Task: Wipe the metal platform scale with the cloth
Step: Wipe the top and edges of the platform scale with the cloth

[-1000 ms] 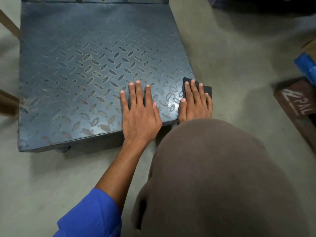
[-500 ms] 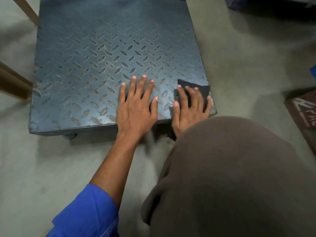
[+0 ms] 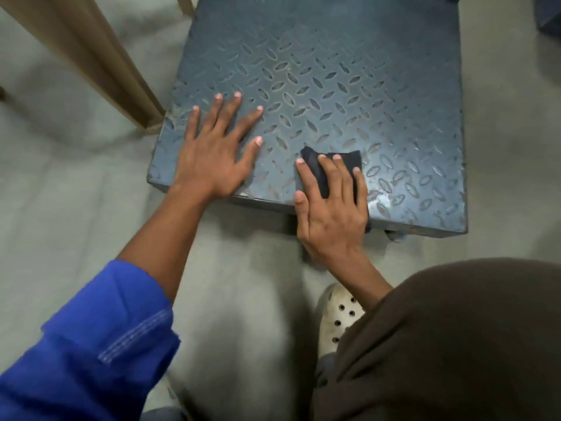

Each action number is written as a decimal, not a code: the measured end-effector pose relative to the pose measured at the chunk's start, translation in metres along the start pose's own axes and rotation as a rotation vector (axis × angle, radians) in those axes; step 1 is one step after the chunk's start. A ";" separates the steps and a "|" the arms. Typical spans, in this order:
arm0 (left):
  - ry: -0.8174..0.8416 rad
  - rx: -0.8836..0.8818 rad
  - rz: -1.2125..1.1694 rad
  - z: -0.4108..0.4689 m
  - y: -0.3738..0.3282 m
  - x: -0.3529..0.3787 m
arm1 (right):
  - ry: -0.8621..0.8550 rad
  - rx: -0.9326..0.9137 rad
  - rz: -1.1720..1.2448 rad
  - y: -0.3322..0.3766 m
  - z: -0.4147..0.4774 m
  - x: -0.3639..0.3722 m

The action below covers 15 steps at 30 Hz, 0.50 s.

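The metal platform scale (image 3: 349, 86) is a dark blue-grey tread plate lying low on the floor. My left hand (image 3: 215, 153) rests flat on its near left corner with fingers spread. My right hand (image 3: 331, 205) presses a small dark cloth (image 3: 353, 158) onto the plate at the near edge, fingers straight on top of it. Most of the cloth is hidden under that hand; only its far edge and a corner by the edge show. A shiny patch lies just right of the cloth.
A tan wooden post (image 3: 100, 62) slants beside the scale's left side. Grey concrete floor (image 3: 76, 208) surrounds the scale. My brown-clad knee (image 3: 455, 344) and a white perforated shoe (image 3: 337, 317) are at the lower right. A dark object (image 3: 551, 13) sits at the top right.
My right hand has slid the cloth left along the near edge, away from the right corner. My left hand has moved toward the left corner. The view has shifted, so the scale sits further right.
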State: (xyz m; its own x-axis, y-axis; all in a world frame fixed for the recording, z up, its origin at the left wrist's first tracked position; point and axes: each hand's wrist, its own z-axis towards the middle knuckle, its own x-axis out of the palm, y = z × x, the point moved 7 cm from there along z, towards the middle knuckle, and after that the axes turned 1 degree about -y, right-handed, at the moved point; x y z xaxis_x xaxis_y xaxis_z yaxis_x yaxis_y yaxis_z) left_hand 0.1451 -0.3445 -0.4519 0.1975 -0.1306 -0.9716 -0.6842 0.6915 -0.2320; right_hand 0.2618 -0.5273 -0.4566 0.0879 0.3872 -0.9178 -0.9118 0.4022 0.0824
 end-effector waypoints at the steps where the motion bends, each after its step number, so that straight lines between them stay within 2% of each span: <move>1: 0.010 0.011 -0.013 0.008 0.009 -0.003 | 0.018 -0.032 -0.013 0.013 0.006 0.002; 4: 0.040 0.031 -0.027 0.026 0.032 -0.009 | 0.052 -0.071 0.004 0.035 0.018 0.005; 8: 0.071 0.085 -0.014 0.024 0.044 -0.015 | 0.113 -0.010 -0.022 0.039 0.022 0.011; 12: 0.008 0.151 0.035 0.000 0.058 -0.017 | 0.215 -0.222 0.004 0.092 0.033 0.030; 15: 0.025 0.159 -0.033 -0.001 0.070 -0.023 | 0.222 -0.316 0.045 0.128 0.039 0.033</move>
State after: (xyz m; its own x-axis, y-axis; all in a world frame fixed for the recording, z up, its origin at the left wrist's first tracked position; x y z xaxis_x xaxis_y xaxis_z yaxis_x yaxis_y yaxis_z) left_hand 0.0922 -0.2936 -0.4462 0.1988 -0.1717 -0.9649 -0.5575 0.7899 -0.2554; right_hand 0.1637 -0.4306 -0.4610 -0.0124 0.1953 -0.9807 -0.9945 0.1000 0.0325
